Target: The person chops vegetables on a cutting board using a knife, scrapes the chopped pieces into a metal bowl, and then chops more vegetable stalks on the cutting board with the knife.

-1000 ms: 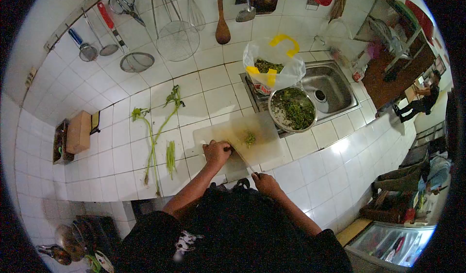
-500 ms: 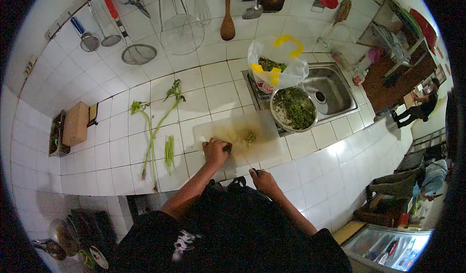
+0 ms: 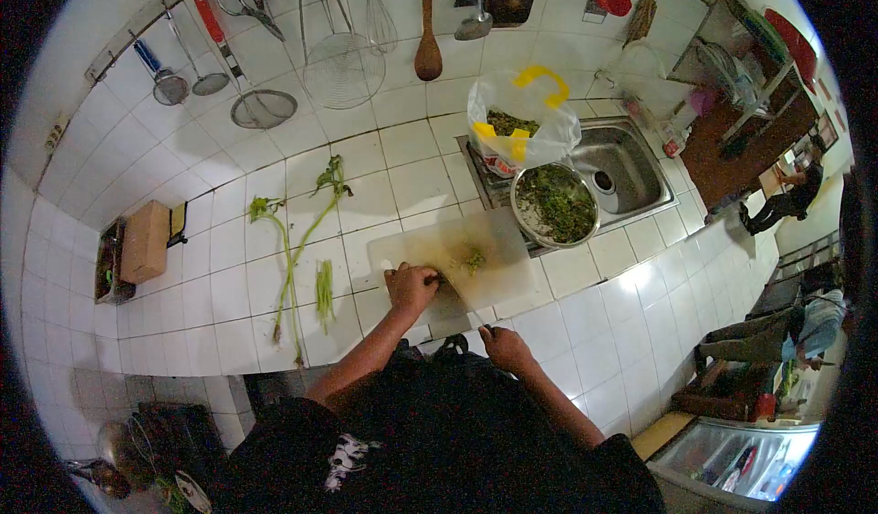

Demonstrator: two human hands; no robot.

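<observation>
My right hand [image 3: 506,347] is closed around the handle of a knife [image 3: 467,303], whose thin blade slants toward the fingers of my left hand. The left hand [image 3: 410,288] rests on the near left part of a pale, translucent cutting board [image 3: 508,276], fingers curled. What they press on or hold is hidden. A little pile of chopped green pieces [image 3: 474,259] lies on the board, right of the blade. To the left of the board, on the tiles, are a short bundle of cut green stalks [image 3: 325,293] and long leafy stalks [image 3: 290,258].
A metal bowl of chopped greens [image 3: 556,206] stands right of the board, before a plastic bag [image 3: 521,116] and a steel sink [image 3: 631,171]. Strainers and a wooden spoon [image 3: 428,52] hang above. A brown box [image 3: 144,241] sits at left. Two people are at far right.
The knife blade now shows closer to my left fingers, and my right hand has shifted slightly to the right. The whole view has moved a little. The chopped pile looks much the same.
</observation>
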